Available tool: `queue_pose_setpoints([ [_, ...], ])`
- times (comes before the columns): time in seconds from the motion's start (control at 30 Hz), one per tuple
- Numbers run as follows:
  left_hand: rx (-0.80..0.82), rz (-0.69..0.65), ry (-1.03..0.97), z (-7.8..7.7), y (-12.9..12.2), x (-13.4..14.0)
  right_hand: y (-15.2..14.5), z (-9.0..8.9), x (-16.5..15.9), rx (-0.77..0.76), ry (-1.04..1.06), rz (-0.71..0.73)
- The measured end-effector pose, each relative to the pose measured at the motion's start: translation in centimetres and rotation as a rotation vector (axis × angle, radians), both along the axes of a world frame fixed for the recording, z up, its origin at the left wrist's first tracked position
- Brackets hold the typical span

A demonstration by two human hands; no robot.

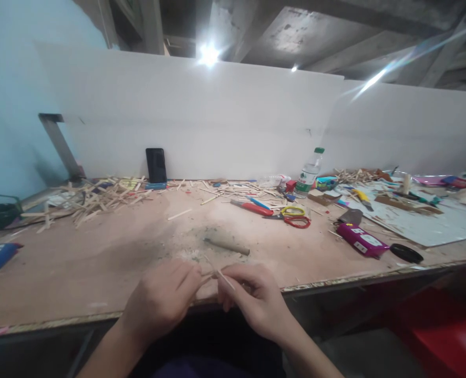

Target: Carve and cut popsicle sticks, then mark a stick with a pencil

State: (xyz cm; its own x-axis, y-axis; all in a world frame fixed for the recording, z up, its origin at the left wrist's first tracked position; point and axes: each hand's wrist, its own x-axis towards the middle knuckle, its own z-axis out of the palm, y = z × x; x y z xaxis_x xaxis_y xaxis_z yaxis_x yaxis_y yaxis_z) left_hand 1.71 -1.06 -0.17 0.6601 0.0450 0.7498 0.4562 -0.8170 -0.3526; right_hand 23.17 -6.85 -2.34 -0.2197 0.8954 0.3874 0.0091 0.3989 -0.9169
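Note:
Close to the table's front edge, my left hand (165, 294) and my right hand (256, 296) almost meet, both closed. Between thumb and fingers, my right hand pinches a thin wooden stick (225, 280). From the fingertips of my left hand a second thin wood piece (206, 277) reaches toward the right hand; whether the two pieces touch or are joined I cannot tell. Just beyond my fingers lies a brown rod with a dark tip (228, 247), surrounded by dark crumbs on the wooden tabletop (110, 252).
Loose wooden sticks (94, 199) pile up at the back left, near a propped phone (156, 165). Scissors (297, 221), a red utility knife (252, 208) and a water bottle (308, 176) stand or lie right of centre. Farther right are a purple pouch (361, 240) and a black lid (406, 253).

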Motion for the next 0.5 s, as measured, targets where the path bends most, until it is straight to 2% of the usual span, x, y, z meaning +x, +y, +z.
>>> queue_pose_setpoints([
  [0.27,-0.021,-0.029,0.006,0.03,0.03,0.04,0.92,0.08,0.16,-0.143,0.073,0.162],
  [0.5,-0.088,-0.049,0.025,-0.37,0.36,-0.17,0.98,-0.16,0.22,-0.151,0.093,0.127],
])
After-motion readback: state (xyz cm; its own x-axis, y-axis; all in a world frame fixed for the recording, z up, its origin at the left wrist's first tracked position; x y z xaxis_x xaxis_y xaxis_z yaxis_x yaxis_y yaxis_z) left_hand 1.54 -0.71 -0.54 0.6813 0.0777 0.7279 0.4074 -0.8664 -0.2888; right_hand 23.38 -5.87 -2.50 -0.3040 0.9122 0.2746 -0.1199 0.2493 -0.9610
